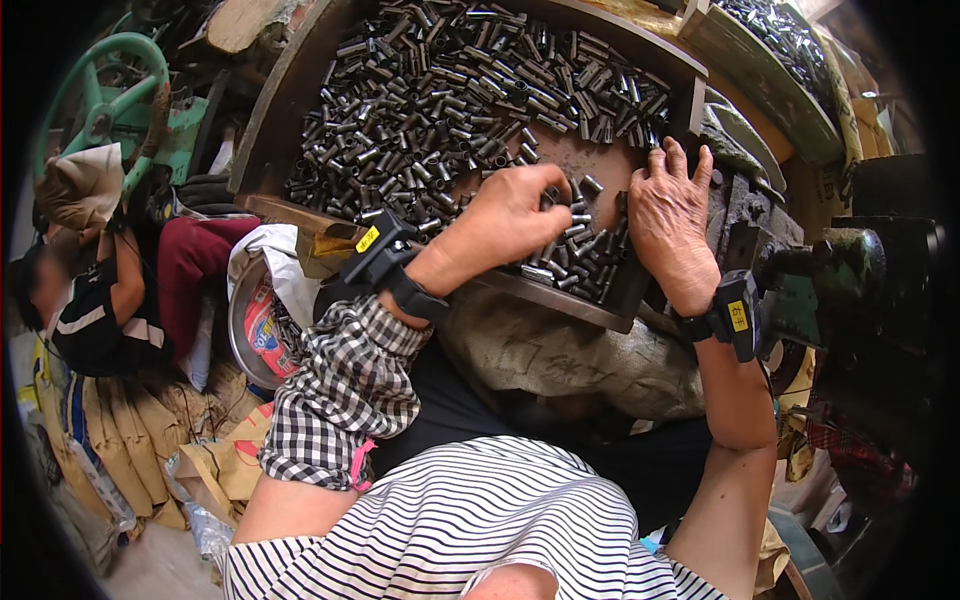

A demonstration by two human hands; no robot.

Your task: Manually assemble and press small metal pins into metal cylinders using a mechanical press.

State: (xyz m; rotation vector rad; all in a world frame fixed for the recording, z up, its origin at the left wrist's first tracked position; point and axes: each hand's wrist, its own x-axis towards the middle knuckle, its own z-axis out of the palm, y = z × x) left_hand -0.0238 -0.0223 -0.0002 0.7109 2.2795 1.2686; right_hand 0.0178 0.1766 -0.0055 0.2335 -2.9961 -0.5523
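A wooden tray (270,110) in front of me holds a heap of short dark metal tubes (400,130). My left hand (505,222) is over the tray's near part, its fingers curled in and the thumb near the forefinger. Dark metal shows at its fingertips, but I cannot make out whether a tube is gripped there. More loose tubes (575,255) lie right beside this hand. Fingers stretched and slightly apart, my right hand (672,215) rests at the tray's right side, its palm hidden. A black device is strapped to each wrist.
Dark machinery (840,265) stands close on the right. A metal bowl (243,325) sits left of my checked sleeve, and a green handwheel (100,115) is at the far left. Another person (100,300) is below it. A second bin (785,90) of metal parts is at upper right.
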